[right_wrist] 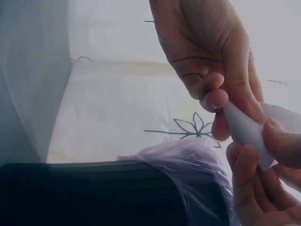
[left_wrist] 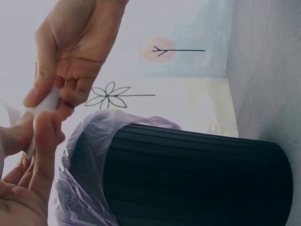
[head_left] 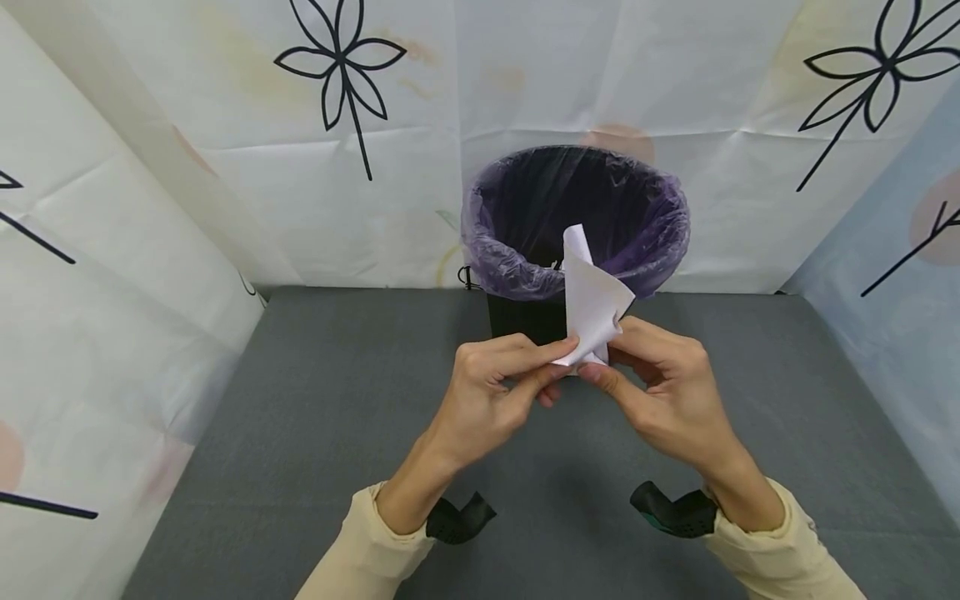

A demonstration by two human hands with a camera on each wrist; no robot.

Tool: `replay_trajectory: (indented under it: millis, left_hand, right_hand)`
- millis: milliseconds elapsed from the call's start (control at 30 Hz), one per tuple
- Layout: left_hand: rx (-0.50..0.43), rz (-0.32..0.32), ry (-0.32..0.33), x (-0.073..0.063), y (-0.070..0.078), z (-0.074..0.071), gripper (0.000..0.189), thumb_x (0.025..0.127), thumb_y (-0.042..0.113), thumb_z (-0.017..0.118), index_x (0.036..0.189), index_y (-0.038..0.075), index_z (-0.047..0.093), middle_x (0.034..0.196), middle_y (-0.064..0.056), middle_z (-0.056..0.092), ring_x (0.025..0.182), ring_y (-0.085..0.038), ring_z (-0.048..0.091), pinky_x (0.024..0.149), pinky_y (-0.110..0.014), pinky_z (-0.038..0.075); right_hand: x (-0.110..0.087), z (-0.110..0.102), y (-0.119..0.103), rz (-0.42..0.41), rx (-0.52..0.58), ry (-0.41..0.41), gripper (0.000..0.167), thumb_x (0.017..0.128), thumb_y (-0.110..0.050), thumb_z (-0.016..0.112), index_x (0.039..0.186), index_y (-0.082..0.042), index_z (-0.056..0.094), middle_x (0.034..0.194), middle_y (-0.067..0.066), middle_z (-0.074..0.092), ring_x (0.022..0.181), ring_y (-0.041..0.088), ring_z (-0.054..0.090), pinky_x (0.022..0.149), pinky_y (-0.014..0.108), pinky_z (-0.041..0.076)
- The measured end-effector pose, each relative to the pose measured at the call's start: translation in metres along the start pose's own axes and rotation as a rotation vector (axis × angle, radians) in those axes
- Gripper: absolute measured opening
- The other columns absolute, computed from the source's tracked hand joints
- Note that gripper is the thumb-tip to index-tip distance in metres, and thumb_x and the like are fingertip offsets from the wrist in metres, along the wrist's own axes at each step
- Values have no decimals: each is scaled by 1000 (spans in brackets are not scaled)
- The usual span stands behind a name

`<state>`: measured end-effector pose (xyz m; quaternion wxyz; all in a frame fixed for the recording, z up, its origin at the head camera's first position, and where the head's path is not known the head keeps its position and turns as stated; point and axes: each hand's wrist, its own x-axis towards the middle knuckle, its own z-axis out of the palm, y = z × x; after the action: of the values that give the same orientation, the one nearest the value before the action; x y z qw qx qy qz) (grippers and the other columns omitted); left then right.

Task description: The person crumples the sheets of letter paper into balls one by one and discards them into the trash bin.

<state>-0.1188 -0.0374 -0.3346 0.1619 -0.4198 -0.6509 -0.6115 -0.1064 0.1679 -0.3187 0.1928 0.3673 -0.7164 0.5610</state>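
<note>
A sheet of white paper [head_left: 592, 304], folded and partly rolled, is held up between both hands, its narrow tip pointing away from the person. My left hand [head_left: 491, 387] pinches the paper's lower left edge between thumb and index finger. On the other side, my right hand [head_left: 671, 392] pinches it with thumb and fingers. The right wrist view shows the paper [right_wrist: 249, 134] bent over between the two sets of fingertips. Right behind the paper stands a black bin [head_left: 517, 315] lined with a translucent purple bag [head_left: 495, 258]; in the head view the paper overlaps the bin's near rim.
A dark grey tabletop [head_left: 337, 400] lies under the hands and bin. White cloth walls [head_left: 225, 75] with black line flowers rise behind and to the left, a bluish panel [head_left: 885, 317] to the right. Dark straps [head_left: 675, 510] sit at both wrists below cream sleeves.
</note>
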Motion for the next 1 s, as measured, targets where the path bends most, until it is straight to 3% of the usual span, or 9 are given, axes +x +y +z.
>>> replay_trajectory:
  millis: [200,333,600,700,867,1000]
  left_hand:
    - [-178,-49,-12,1,-5,-1,21,88,-17,68,109,-18,69,78,-19,68,61,-20,69,55,-32,59]
    - [-237,-87,-42,0,-6,-3,23,88,-19,67,110,-20,67,81,-21,67,62,-23,68,56,-35,59]
    - [-87,-78,-127,0,-2,-10,47,78,-11,82,123,-9,68,96,-12,71,85,-16,66,74,-34,61]
    - [-49,-61,-123,1,-1,-12,50,77,-9,84,124,-8,67,102,-12,71,91,-16,67,79,-33,60]
    - [-75,-46,-52,3,-1,-9,67,70,-15,86,132,-11,59,116,-20,67,103,-25,68,86,-36,59]
    - [-137,-54,-51,4,-1,-6,82,66,-20,85,140,-14,50,116,-23,63,106,-32,65,90,-40,57]
  right_hand:
    - [0,0,2,-9,43,47,18,86,4,78,103,10,73,95,12,73,80,14,69,72,22,59]
    - [0,0,2,0,58,70,14,86,7,78,99,9,74,84,10,71,68,13,66,64,21,57]
    - [-1,-3,3,65,169,91,26,84,13,75,110,15,70,83,15,71,57,16,66,53,25,56]
    - [-1,-5,3,100,192,81,27,85,15,74,111,17,69,83,16,71,56,18,66,50,27,56]
    - [1,-9,3,124,249,46,21,83,22,70,104,19,69,90,14,74,57,19,67,50,29,56]
    - [2,-12,2,129,287,-6,16,86,18,69,103,19,70,96,14,74,59,19,67,50,30,56]
